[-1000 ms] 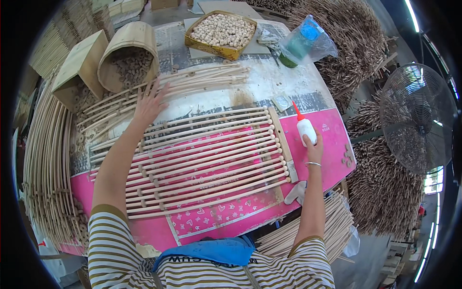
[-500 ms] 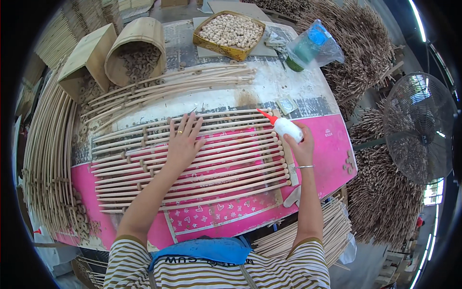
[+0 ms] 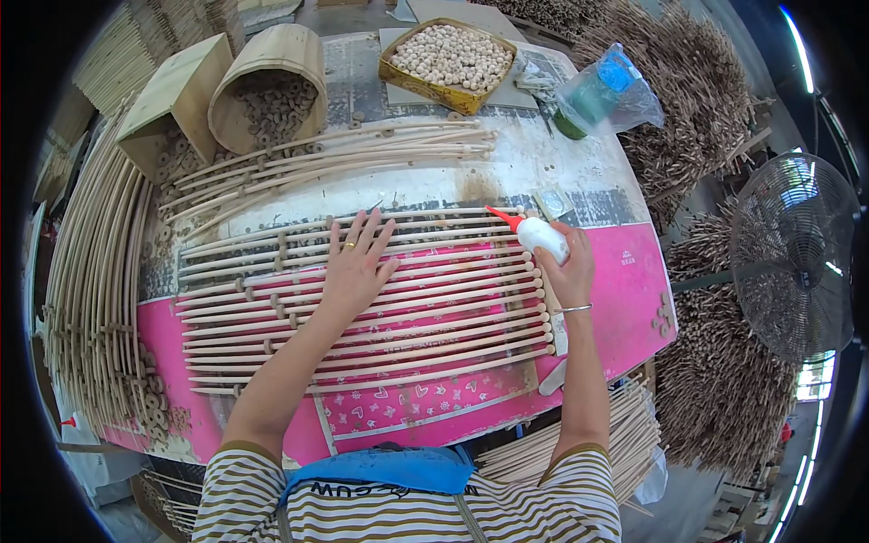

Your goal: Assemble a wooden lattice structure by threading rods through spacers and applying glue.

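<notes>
1. Sticks (image 3: 444, 304) lie side by side on the table (image 3: 425, 185) in the head view, partly over a pink sheet (image 3: 625, 262), their right ends lined up beside a wooden strip (image 3: 559, 337).
2. In that same view, the right hand (image 3: 570, 271) is wrapped round a white bottle (image 3: 540, 237) with a red nozzle (image 3: 503, 217). The tip points left at the far side of the row; whether it touches a stick I cannot tell.
3. The left hand (image 3: 356, 276) is spread wide, palm down over the middle of the row, grasping nothing. Whether it presses or only hovers is unclear.
4. Looks done: balls (image 3: 545, 317) cap the right ends of the nearer sticks, and rings (image 3: 279, 311) sit on several sticks toward the left. The farthest ends are partly hidden by the bottle and right hand, so their caps cannot be checked.
5. Looks undone: the rings stand at uneven places, and nothing from the bottle can be made out on the wood. I judge this row part-way through.
6. Left over: another bunch of sticks (image 3: 403, 151) lies behind, loose balls (image 3: 453, 59) fill a tray (image 3: 425, 93), and loose rings (image 3: 281, 104) lie in a tub (image 3: 281, 43) and a box (image 3: 172, 81). Whether the ringed bundle (image 3: 86, 271) at the left is finished I cannot tell.
</notes>
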